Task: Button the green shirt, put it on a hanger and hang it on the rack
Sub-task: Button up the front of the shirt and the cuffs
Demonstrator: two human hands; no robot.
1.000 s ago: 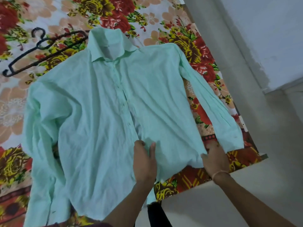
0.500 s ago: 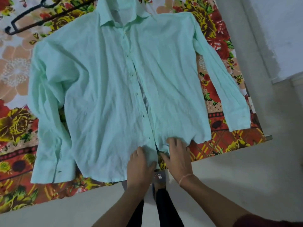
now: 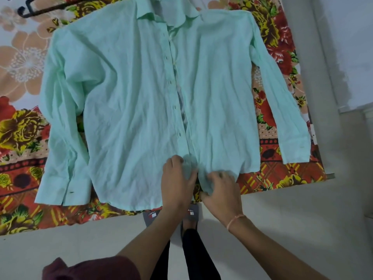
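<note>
Hem of green shirt (image 3: 131,98) is pinched by left hand (image 3: 177,183) and right hand (image 3: 221,191).

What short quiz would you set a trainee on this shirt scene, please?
1. True or false: the green shirt lies front up on the floral bedsheet.
2. Where is the black hanger? A) inside the collar; B) on the bedsheet beyond the shirt's shoulder; C) across the shirt's hem.
3. Fill in: the left hand and right hand grip the shirt's front edges near its ____.
Key: 1 true; 2 B; 3 hem.
</note>
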